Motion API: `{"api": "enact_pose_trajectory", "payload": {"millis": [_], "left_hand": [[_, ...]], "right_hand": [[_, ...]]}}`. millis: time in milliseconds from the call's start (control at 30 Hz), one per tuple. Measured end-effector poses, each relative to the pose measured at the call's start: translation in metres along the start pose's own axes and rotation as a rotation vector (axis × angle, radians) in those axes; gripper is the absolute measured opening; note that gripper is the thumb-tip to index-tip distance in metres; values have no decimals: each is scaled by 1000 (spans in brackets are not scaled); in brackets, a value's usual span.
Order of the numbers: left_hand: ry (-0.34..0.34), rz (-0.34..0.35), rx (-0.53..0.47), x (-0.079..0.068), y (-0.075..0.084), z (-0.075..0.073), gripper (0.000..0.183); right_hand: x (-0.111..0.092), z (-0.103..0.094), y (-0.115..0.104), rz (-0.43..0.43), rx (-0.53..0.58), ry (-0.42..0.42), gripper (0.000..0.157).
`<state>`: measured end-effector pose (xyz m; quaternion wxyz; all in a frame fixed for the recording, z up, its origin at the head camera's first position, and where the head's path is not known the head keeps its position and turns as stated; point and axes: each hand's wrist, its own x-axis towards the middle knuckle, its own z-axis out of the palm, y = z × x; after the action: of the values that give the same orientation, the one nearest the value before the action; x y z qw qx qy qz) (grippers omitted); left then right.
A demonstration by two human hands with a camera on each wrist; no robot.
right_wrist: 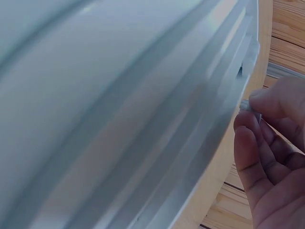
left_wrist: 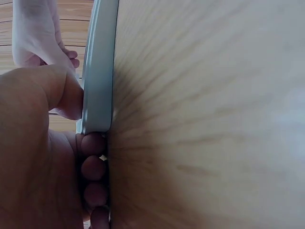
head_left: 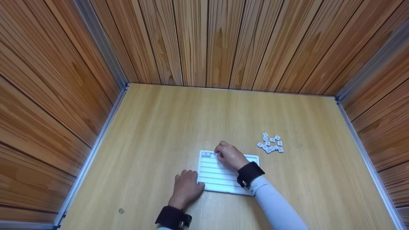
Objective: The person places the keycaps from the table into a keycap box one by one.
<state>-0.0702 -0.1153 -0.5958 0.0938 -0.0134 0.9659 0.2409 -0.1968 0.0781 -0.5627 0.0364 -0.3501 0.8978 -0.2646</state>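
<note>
A white board [head_left: 220, 175] with several raised ledges across it lies on the table. At its far left corner, small white square tiles [head_left: 206, 154] stand in a row on the top ledge. My right hand [head_left: 230, 156] is over this top ledge, just right of those tiles. Between its thumb and fingertips it pinches a small square tile [right_wrist: 245, 105], mostly covered by the fingers. At the board's near left corner, my left hand [head_left: 188, 188] grips the edge, thumb over the rim and fingertips against the side, down by the table.
Several loose white tiles [head_left: 268, 143] with small dark marks are scattered on the table, right of the board and beyond it. A small dark spot [head_left: 121, 210] shows at the near left. Wood-panelled walls [head_left: 220, 44] with metal edging enclose the table's back and sides.
</note>
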Motion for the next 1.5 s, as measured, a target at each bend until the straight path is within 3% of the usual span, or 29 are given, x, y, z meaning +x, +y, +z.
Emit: {"api": "enact_pose_trajectory", "payload": {"millis": [167,833,1233,1500], "left_hand": [[24,13,11,0,0,0,22],[9,10,6,-2,0,1,25],[42,29,2,-2,-2,3,21],[38,26,6,-1,-2,1,22]], "right_hand": [[4,7,-1,-74,-19,47,15],[10,20,-8,-31,-22,16,17],[8,19,-9,-73,-29,47,19],[9,15,-8,-32,-27,21,22]]}}
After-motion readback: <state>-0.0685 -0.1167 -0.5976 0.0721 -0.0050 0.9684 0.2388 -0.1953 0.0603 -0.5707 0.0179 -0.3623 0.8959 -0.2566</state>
